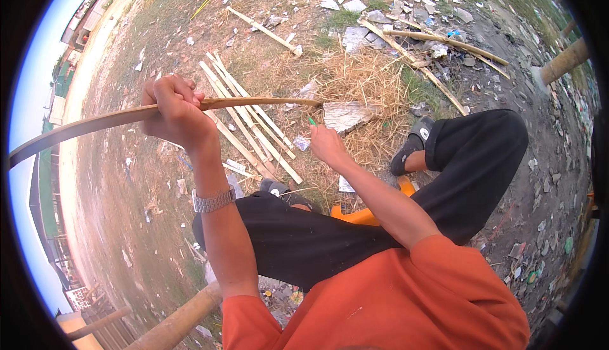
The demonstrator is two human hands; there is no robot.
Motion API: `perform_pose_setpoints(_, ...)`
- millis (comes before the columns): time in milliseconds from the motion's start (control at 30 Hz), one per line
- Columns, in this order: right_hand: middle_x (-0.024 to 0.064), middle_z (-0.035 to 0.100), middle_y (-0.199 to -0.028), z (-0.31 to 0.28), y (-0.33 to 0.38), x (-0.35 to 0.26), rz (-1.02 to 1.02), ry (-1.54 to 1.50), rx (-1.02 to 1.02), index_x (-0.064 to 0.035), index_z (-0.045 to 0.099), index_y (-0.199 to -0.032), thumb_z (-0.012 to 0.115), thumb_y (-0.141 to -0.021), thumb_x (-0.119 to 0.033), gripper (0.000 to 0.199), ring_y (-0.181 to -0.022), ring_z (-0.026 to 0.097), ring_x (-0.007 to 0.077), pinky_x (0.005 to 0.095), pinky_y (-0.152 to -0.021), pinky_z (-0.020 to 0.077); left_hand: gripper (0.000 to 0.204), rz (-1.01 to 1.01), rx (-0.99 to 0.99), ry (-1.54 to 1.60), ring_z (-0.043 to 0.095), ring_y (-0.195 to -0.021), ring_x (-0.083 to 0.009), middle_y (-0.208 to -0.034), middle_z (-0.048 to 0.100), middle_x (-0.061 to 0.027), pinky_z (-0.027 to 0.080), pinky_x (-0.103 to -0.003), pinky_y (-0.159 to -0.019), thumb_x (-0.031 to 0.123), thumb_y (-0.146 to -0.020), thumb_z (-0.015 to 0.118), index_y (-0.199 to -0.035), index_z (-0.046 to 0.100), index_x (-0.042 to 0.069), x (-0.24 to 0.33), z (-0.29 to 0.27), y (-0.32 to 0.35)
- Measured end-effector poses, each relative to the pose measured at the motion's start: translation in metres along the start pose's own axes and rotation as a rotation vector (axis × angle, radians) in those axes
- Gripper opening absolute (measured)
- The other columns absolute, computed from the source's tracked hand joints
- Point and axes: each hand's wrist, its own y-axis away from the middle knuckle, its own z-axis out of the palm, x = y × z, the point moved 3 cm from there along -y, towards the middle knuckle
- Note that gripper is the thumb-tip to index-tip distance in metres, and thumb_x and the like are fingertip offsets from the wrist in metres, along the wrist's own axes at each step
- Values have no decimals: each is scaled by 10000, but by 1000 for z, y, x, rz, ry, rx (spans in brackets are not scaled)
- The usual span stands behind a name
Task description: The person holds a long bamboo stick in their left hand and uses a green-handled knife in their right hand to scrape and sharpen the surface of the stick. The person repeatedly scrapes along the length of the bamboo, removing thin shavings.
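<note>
My left hand (174,109) is raised and closed round a long, curved bamboo strip (82,123). One end of the strip runs out past the left edge of the picture. Its other end reaches down to a flat, weathered wood block (346,116) on the ground, by my right hand. My right hand (328,144) is closed too, just short of that block. A small green end sticks out of its fingers; the rest of that thing is hidden in my grip. A metal-band watch (214,201) is on my left wrist.
Several split bamboo strips (238,142) lie left of the block, and straw (368,74) surrounds it. Bamboo lengths (457,40) and broken tile pieces (355,6) lie farther off. An orange stool (358,215) is under my legs. Thick bamboo poles (564,62) stand right and lower left.
</note>
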Motion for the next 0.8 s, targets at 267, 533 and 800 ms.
perform_pose_setpoints(267,288,627,-804,22,-20,36,14,-52,-5,9,559,-970,359,-982,-331,394,-812,615,465,522,-737,488,314,1,-7,-25,306,-380,-69,-427,318,4,394,-234,-466,-15,-786,436,-515,344,116,-1,1,5)
perform_pose_setpoints(533,281,607,-745,-38,-19,-19,-113,99,53,11,550,-947,353,-989,-343,407,-753,604,461,520,-695,479,305,-18,15,-31,355,-403,-83,-446,357,-14,368,-214,-424,4,-796,472,-526,361,95,-1,2,1)
perform_pose_setpoints(800,285,531,-599,-67,74,-133,-418,-521,-77,24,449,-891,366,-992,-272,323,-613,549,483,548,-590,405,421,-12,150,-77,440,-408,-91,-464,437,-28,412,-242,-415,199,-881,618,-550,383,87,-1,3,3)
